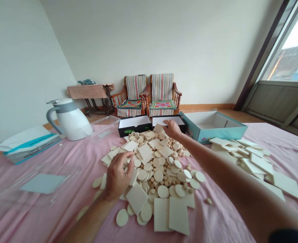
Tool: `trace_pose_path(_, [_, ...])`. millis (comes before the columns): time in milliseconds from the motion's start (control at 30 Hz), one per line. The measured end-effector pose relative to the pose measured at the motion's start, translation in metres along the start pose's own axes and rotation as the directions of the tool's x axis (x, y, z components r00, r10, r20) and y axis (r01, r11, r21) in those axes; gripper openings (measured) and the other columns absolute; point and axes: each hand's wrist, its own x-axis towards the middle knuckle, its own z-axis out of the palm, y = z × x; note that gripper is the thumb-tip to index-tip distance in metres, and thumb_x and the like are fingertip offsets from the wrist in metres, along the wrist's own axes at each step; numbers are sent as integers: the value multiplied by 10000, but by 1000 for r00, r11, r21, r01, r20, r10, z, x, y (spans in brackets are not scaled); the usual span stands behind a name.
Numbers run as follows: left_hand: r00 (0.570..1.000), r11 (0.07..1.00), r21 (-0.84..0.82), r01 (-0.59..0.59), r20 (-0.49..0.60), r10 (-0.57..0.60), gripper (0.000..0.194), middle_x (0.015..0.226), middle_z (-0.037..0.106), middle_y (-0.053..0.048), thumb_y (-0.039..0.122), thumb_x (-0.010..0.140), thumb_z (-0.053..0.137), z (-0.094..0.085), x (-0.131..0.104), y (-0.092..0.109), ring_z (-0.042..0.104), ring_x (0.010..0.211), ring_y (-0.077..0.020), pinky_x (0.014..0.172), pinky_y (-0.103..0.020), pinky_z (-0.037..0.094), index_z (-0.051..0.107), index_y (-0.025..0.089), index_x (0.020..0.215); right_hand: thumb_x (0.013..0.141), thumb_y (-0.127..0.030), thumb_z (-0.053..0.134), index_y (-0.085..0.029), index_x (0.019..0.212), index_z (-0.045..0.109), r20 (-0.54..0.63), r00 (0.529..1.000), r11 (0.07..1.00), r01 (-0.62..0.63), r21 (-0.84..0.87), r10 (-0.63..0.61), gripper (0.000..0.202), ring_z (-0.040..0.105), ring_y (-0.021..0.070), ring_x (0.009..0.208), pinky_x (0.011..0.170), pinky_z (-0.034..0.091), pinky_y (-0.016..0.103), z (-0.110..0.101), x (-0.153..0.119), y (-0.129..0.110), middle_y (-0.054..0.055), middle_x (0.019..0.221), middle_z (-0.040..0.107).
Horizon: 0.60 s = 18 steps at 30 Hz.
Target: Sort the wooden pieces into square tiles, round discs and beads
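A heap of pale wooden pieces, with discs (pixel 158 176), square tiles (pixel 137 198) and small beads or cubes, lies in front of me. My left hand (pixel 119 173) is over the heap's left side, thumb and fingers curved but apart, with nothing seen gripped. At the back of the heap, my right hand (pixel 172 129) reaches to the front of the right black box (pixel 182 125). A square wooden tile (pixel 158 128) sits at its fingertips, seemingly pinched between thumb and finger. The left black box (pixel 135 125) stands alongside; both boxes have white insides.
Right of the black boxes is a larger teal box (pixel 202 131), with stacked square tiles (pixel 257 162) before it. On the left stand a white jug (pixel 71 119), a blue-white packet (pixel 31 145) and clear plastic trays (pixel 44 183). Pink cloth (pixel 70 216) covers the surface.
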Motion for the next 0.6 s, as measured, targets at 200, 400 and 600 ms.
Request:
trace_pose_path(200, [1000, 1000, 1, 23, 9, -23, 142, 903, 668, -55, 185, 879, 500, -1, -1, 0, 631, 879, -194, 805, -320, 493, 594, 187, 986, 830, -226, 485, -168, 986, 647, -27, 1000, 1000, -8, -2, 8, 232, 522, 257, 1000, 827, 405, 331, 12, 8, -20, 132, 1049, 620])
trace_pose_path(400, [1000, 1000, -4, 18, -13, -18, 137, 899, 675, -56, 195, 879, 493, 0, 1, -1, 638, 874, -192, 810, -319, 504, 591, 188, 975, 851, -232, 403, -180, 1013, 618, -132, 991, 997, 19, 73, -9, 275, 578, 194, 866, 766, 426, 277, -32, -39, 5, 76, 963, 658])
trace_pose_path(600, [1000, 1000, 5, 27, -12, -27, 142, 899, 680, -55, 212, 867, 505, 4, 0, -1, 645, 872, -191, 824, -320, 507, 598, 180, 969, 816, -319, 456, -221, 948, 680, -154, 982, 993, -102, 53, 110, 278, 620, 193, 709, 656, 438, 291, -102, -118, 80, 37, 798, 693])
